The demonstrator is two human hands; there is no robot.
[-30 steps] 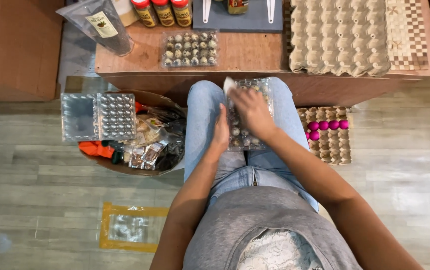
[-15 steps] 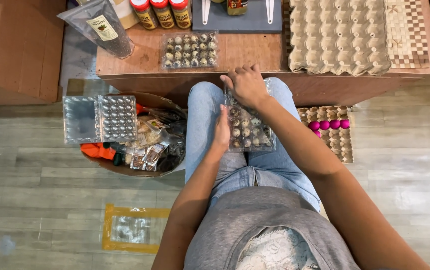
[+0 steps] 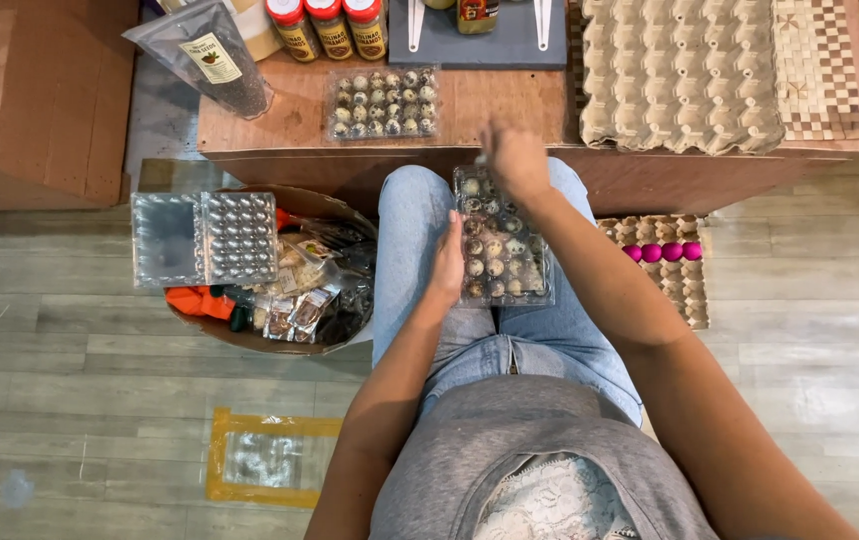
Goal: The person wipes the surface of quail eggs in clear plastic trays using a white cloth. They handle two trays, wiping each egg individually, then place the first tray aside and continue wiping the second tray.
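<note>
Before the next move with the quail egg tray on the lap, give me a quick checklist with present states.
1. Clear egg tray rests on the lap: ok.
2. Left hand steadies the tray's left edge: ok.
3. Right hand at the tray's far end, motion-blurred; its grip: cannot tell.
4. Tray cells filled with speckled eggs: ok where visible; far end hidden by the hand.
5. Second filled tray sits flat on the wooden table: ok.
6. Empty clear tray lies open on the basket: ok.

Egg pack on the lap

The egg pack [image 3: 500, 245] lies on the knees, before the table [image 3: 280, 110]; a basket [image 3: 290, 340] sits left.
</note>
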